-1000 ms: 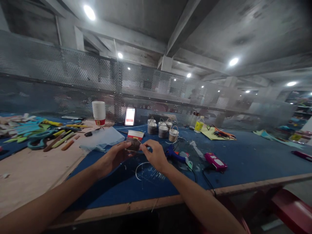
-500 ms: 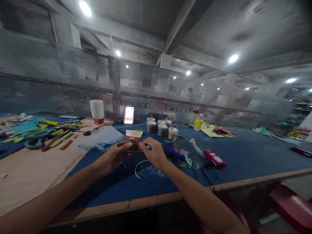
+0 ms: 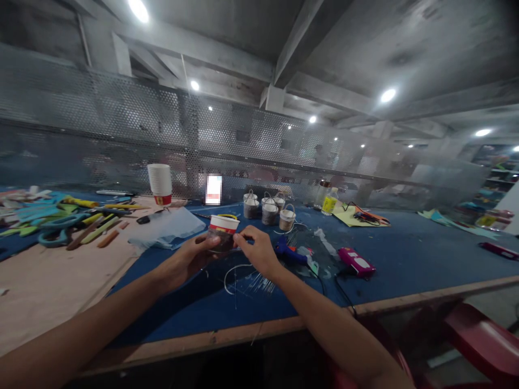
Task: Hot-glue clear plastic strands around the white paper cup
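Note:
A paper cup (image 3: 225,223) with a white rim and a red band is raised over the blue table in front of me. Dark brown, thin material (image 3: 226,241) covers its lower part. My left hand (image 3: 193,256) is closed around the cup's left side, thumb in front. At the right side, my right hand (image 3: 258,248) pinches the cup's edge with thumb and forefinger; whether it grips the cup itself or the dark covering, I cannot tell. Beyond the cup stand several small pails (image 3: 269,212) made of cups with looped handles.
A blue glue gun (image 3: 290,250) and a magenta device (image 3: 357,262) with a cord lie to the right. Pale thin strands (image 3: 261,283) lie before the right hand. Stacked paper cups (image 3: 159,182), scissors (image 3: 57,233) and a lit phone (image 3: 213,189) stand or lie left and behind.
The cup's rim and red band now show more above the dark material, which sits lower around the cup. Both hands have barely moved.

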A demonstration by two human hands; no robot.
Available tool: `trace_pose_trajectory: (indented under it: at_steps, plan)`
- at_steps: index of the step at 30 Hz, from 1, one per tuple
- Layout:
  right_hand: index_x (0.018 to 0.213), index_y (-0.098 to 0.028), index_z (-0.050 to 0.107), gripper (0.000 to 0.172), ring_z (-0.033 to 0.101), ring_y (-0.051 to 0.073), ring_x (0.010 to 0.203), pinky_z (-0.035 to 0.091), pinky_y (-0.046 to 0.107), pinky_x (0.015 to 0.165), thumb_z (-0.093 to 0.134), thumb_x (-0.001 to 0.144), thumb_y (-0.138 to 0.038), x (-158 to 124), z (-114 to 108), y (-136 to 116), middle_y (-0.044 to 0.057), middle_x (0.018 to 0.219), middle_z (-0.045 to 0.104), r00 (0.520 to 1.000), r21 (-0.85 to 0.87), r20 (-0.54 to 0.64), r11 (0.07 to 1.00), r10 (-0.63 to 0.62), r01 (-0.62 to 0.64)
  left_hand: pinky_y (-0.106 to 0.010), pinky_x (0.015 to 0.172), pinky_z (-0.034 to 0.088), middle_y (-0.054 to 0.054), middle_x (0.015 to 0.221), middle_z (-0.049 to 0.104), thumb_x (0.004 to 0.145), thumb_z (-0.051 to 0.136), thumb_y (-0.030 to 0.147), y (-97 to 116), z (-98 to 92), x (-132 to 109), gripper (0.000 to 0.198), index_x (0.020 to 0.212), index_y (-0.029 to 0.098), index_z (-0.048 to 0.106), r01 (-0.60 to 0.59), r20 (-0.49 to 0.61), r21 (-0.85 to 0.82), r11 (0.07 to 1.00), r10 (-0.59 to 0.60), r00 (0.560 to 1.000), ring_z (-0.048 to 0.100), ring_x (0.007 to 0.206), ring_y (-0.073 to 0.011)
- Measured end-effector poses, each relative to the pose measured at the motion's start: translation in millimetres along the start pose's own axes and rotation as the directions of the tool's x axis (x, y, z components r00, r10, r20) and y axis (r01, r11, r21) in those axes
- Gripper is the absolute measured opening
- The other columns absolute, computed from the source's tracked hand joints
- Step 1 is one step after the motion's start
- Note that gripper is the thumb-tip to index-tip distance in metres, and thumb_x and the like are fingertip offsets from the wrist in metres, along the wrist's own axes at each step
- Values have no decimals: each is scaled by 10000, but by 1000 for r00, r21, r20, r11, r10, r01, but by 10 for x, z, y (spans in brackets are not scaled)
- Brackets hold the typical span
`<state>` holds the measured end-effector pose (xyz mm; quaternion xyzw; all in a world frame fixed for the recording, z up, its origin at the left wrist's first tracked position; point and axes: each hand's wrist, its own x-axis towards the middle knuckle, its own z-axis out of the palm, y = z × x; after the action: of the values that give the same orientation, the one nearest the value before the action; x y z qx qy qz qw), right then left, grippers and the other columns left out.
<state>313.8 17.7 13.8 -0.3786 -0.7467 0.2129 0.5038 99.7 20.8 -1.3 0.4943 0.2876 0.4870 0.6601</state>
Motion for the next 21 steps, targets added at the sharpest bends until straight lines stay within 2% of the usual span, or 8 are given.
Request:
trace_pose_trajectory:
  at_steps: [10, 13, 18, 21]
  plan:
    - [695, -201, 711, 312, 660, 152, 853, 486, 261, 868, 646, 999, -227, 33, -8, 31, -7, 856, 666, 999, -9, 39, 1000, 26, -26, -308, 1016, 611, -161, 1336, 829, 924, 859, 331, -20, -41, 9, 337, 1214, 160, 863, -2, 46, 26, 1000, 1, 999, 790, 1193, -287]
    - [731, -198, 733, 323, 669, 158, 879, 483, 271, 896, 640, 1032, -268, 46, -8, 59, 3, 882, 677, 999, 0, 41, 1000, 25, -25, -292, 997, 609, -152, 1331, 832, 928, 853, 361, 2, -22, 8, 341, 1207, 165, 870, -10, 49, 37, 999, 8, 999, 782, 1202, -281]
    - [780, -201, 706, 338, 663, 165, 851, 493, 279, 877, 672, 1047, -405, 34, 5, 74, 5, 862, 689, 1000, -18, -5, 1000, 23, -23, -384, 1114, 569, -151, 1339, 829, 949, 825, 414, 42, -10, 3, 359, 1207, 170, 868, -9, 23, 29, 1000, 8, 1000, 750, 1270, -322]
    - [821, -206, 691, 316, 675, 171, 847, 497, 277, 857, 659, 1058, -414, 9, 16, 72, 10, 860, 714, 1000, -48, -4, 999, -12, 12, -398, 1098, 579, -154, 1320, 835, 933, 842, 406, 53, -14, 4, 343, 1183, 172, 868, -12, -5, 8, 1000, 12, 1000, 759, 1243, -326]
